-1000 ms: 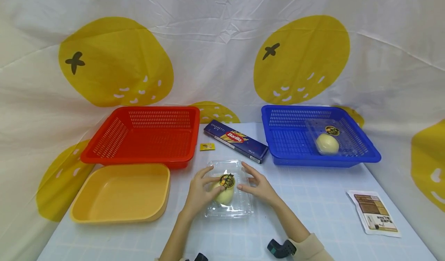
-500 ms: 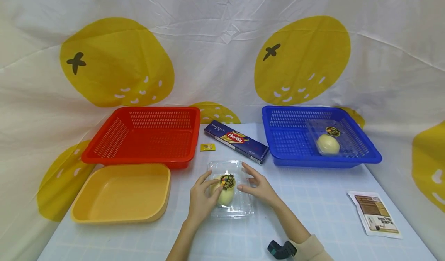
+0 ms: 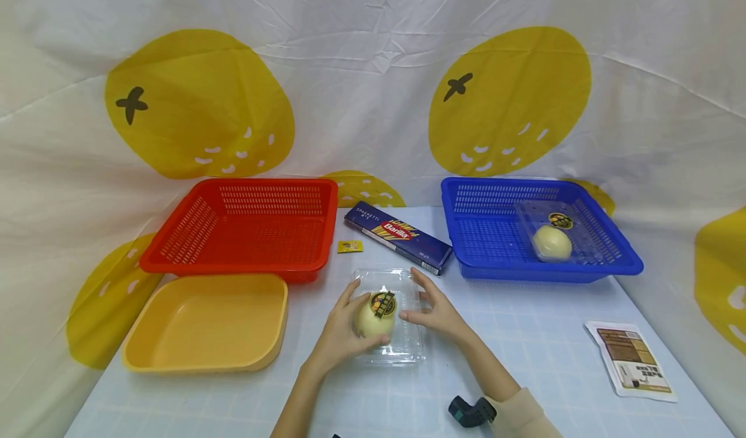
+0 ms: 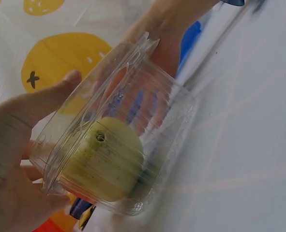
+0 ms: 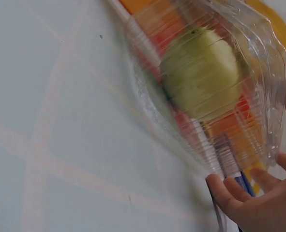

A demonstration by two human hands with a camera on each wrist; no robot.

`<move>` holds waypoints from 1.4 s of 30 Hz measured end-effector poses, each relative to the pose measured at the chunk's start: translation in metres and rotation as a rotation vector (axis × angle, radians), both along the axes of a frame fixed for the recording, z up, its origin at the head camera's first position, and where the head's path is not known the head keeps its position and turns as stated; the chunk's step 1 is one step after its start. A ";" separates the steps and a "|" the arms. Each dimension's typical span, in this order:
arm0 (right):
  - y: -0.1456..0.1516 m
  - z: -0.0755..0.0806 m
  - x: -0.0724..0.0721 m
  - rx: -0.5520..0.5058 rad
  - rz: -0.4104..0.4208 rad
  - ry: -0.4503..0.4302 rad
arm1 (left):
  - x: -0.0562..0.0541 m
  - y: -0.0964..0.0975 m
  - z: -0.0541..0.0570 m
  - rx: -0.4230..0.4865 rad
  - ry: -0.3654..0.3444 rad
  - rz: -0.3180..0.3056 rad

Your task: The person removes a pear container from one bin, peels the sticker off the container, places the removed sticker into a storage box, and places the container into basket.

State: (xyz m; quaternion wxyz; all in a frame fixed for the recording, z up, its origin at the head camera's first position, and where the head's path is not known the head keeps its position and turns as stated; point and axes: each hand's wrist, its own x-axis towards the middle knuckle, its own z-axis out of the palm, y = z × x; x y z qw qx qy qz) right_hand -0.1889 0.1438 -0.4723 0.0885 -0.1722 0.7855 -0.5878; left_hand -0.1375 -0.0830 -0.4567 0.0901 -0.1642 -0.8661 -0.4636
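A clear plastic clamshell box (image 3: pixel 402 347) with a black-and-gold sticker (image 3: pixel 383 304) lies on the table, its lid down over a pale green round fruit (image 4: pixel 106 159). My left hand (image 3: pixel 344 331) grips the box's left side, thumb over the lid and fingers along the far left edge. On the right side my right hand (image 3: pixel 437 311) holds the box, with its thumb above the lid and its forefinger at the far right corner. The right wrist view shows the fingertips (image 5: pixel 220 191) of that hand at the box's side wall.
Behind the box lie a blue spaghetti box (image 3: pixel 399 236) and a small yellow packet (image 3: pixel 350 246). A red basket (image 3: pixel 326 256) and a yellow tub (image 3: pixel 280 321) stand left. Right are a blue basket (image 3: pixel 466 266), containing another boxed fruit (image 3: pixel 552 243), and a white-and-brown pouch (image 3: pixel 632 360).
My left thumb has moved off the sticker toward the near part of the lid, and the left hand has spread wider. My right hand and the box have stayed almost in place.
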 end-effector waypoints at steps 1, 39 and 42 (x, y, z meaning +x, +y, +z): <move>0.000 0.000 -0.001 -0.005 0.013 0.001 | 0.001 0.000 0.001 -0.009 -0.038 -0.024; 0.026 0.013 0.010 -0.052 0.142 -0.152 | -0.019 -0.049 -0.008 0.545 -0.182 0.068; 0.029 0.008 0.008 -0.033 0.112 -0.145 | -0.022 -0.045 -0.006 0.497 -0.126 0.047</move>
